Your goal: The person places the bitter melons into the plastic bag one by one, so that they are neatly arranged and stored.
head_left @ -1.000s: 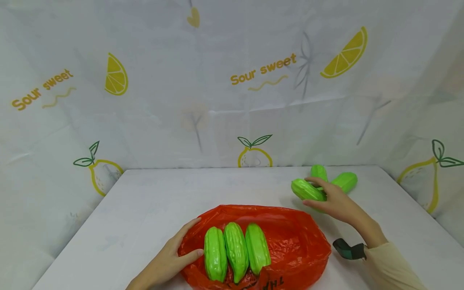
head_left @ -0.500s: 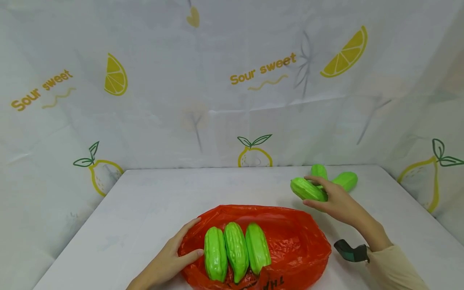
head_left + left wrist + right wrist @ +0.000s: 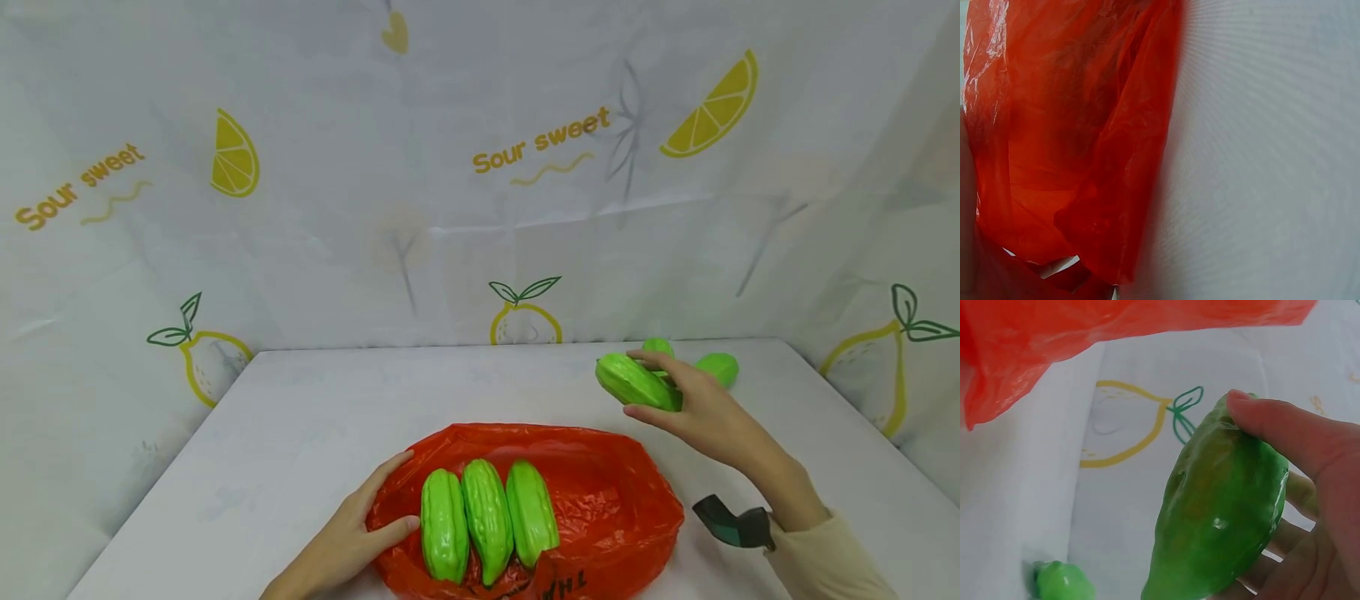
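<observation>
My right hand (image 3: 712,417) grips a bright green, ribbed bitter melon (image 3: 633,382) above the table's back right. Its thumb lies along one side in the right wrist view, with fingers round the other. Behind that hand, two more bitter melons, one farther back (image 3: 657,345) and one to the right (image 3: 718,367), are partly hidden. My left hand (image 3: 348,537) holds the left side of an open red plastic bag (image 3: 600,500), its thumb over the rim. Three bitter melons (image 3: 487,521) lie side by side in the bag's left half. Red film (image 3: 1072,125) fills much of the left wrist view.
The white table (image 3: 300,417) ends at a hanging white cloth (image 3: 337,250) printed with lemons and words. A dark strap-like piece (image 3: 731,523) sits by the right wrist. Dark lettering (image 3: 561,585) marks the bag's front.
My right hand has lifted the bitter melon slightly and moved it a little up and left, away from the other two. The left hand and the bag stay in place.
</observation>
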The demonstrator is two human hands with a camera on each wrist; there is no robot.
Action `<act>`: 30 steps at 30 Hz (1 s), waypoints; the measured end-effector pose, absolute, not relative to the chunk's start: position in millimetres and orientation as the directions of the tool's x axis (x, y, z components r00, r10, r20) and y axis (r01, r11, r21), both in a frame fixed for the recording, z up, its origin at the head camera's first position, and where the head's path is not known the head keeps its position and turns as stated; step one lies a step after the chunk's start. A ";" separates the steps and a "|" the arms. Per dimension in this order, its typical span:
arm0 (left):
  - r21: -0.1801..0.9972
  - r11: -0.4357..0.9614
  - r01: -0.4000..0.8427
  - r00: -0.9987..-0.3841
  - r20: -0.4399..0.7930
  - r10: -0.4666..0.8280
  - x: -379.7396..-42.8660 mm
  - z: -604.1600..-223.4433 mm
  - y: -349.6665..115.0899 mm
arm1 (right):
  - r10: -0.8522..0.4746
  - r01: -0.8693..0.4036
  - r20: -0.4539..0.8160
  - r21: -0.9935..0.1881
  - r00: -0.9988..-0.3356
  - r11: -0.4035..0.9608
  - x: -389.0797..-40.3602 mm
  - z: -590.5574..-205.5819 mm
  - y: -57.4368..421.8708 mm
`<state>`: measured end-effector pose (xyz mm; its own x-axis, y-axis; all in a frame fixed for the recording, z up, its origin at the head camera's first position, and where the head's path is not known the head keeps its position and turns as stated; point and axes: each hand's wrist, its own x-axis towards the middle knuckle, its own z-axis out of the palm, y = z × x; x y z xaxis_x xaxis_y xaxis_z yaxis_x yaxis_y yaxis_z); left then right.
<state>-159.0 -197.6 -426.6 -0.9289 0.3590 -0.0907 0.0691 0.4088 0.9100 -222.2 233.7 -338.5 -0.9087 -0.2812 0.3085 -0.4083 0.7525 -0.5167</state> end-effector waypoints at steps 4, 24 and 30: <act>0.918 0.391 0.065 -0.927 -0.089 0.364 -158.7 -426.7 -197.7 | -0.290 -0.436 0.342 -0.509 -0.894 0.742 -216.0 -330.8 230.3; 0.917 0.394 0.066 -0.927 -0.090 0.365 -158.1 -427.1 -198.1 | -0.346 -0.499 0.366 -0.526 -0.864 0.689 -183.6 -309.3 206.1; 0.911 0.405 0.074 -0.928 -0.085 0.362 -158.1 -426.7 -198.2 | -0.392 -0.551 0.390 -0.527 -0.834 0.647 -177.7 -308.7 197.0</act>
<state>-158.1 -198.2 -426.7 -0.9283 0.3619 -0.0854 0.0740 0.4049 0.9114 -177.7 197.0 -308.7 -0.8335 -0.3917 0.3896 -0.5506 0.6474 -0.5270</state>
